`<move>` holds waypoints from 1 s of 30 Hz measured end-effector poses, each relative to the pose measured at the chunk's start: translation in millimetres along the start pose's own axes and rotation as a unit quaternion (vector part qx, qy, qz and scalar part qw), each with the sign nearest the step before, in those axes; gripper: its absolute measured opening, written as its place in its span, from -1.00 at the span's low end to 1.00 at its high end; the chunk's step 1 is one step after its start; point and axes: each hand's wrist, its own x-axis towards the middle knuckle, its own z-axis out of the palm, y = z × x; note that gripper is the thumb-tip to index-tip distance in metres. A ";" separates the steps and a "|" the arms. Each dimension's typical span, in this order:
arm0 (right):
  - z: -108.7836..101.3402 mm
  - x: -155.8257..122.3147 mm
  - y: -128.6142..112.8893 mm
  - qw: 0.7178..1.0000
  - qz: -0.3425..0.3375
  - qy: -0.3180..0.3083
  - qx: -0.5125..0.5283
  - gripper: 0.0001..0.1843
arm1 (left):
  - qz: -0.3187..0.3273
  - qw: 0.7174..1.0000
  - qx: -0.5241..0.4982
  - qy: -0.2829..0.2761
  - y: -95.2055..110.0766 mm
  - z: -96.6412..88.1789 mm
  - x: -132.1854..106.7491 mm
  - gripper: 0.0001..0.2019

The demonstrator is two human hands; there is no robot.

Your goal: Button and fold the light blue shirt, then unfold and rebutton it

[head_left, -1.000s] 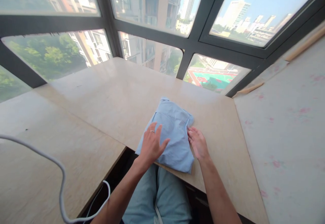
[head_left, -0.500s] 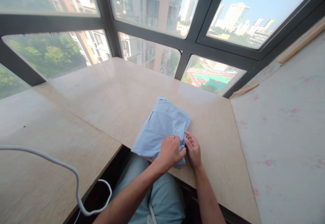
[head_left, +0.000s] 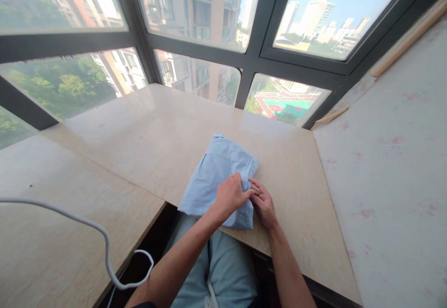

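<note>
A light blue folded garment (head_left: 206, 182), which looks like a shirt, lies on the pale tabletop in front of me. Its lower left corner reaches the table's front edge. Across its right part rests my left hand (head_left: 231, 194), fingers curled down onto the cloth and thumb stretched toward the right edge. My right hand (head_left: 264, 207) is on the table just beyond that edge, its curled fingers and thumb closed at the border of the cloth. The fingertips of both hands nearly meet there. The bit of fabric between them is partly hidden.
The tabletop (head_left: 139, 145) runs back to dark window frames (head_left: 195, 51). A floral-papered wall (head_left: 377, 182) stands on the right. A white cable (head_left: 80, 222) loops over the left table section and the dark gap (head_left: 150, 233). My legs (head_left: 230, 270) are below the table's edge.
My left hand has slid slightly up along the garment's right edge, its thumb now closer to the right fingers. The lower right corner lies flatter. The view has shifted a little.
</note>
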 end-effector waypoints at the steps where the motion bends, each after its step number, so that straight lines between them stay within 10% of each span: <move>1: -0.5 -0.7 0.2 1.000 0.004 -0.008 0.009 -0.34 | -0.009 1.000 0.005 -0.001 1.2 -0.5 1.7 -0.52; 13: 5.7 5.8 3.9 0.999 -0.017 0.029 0.002 -0.40 | 0.027 0.990 -0.130 -0.047 -30.3 -10.1 23.7 -0.85; 23: 12.2 5.6 1.6 0.996 -0.043 0.057 -0.054 -0.51 | -0.002 0.879 -0.465 -0.105 -49.2 -21.0 32.9 -0.51; 26: 13.3 6.0 1.7 0.995 -0.056 0.070 -0.051 -0.57 | -0.008 0.840 -0.543 -0.017 -47.6 -30.4 33.0 -0.53; 30: 12.6 6.1 6.0 0.994 -0.034 0.105 -0.015 -0.51 | -0.008 0.743 -0.593 0.309 -63.5 -56.7 26.0 -0.61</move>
